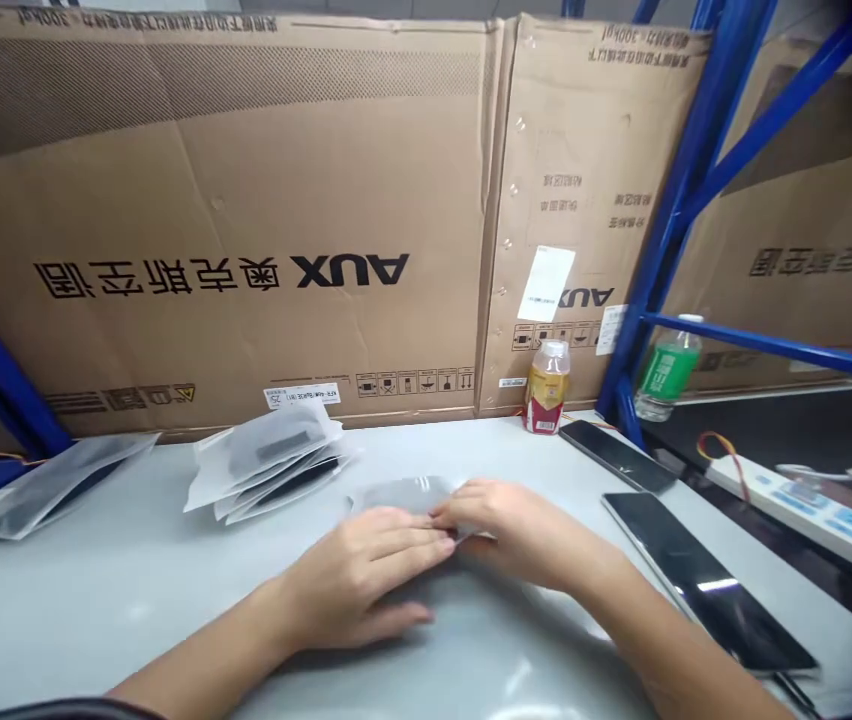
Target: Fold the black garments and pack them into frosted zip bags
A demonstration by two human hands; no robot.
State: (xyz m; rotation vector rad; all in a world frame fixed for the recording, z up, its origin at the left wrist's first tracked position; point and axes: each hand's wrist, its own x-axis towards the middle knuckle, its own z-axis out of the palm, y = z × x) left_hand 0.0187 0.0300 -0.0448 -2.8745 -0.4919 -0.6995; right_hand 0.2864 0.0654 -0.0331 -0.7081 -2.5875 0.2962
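Observation:
A translucent bag (407,492) lies on the light table at the middle, partly covered by both hands. My left hand (370,575) rests flat over its near edge, fingers stretched to the right and thumb apart. My right hand (512,530) meets the left fingertips, its fingers bent and pressed together at the bag's right part; what they pinch is hidden. Left of the hands is a stack of translucent bags (272,455) with dark items inside. Another such bag (58,490) lies at the far left.
Large cardboard boxes (246,200) stand behind the table (133,600). At the right are a bottle with a red and yellow label (547,388), two dark phones (617,455) (711,580), a green-labelled bottle (670,370), a power strip (808,510) and blue rack bars (685,200).

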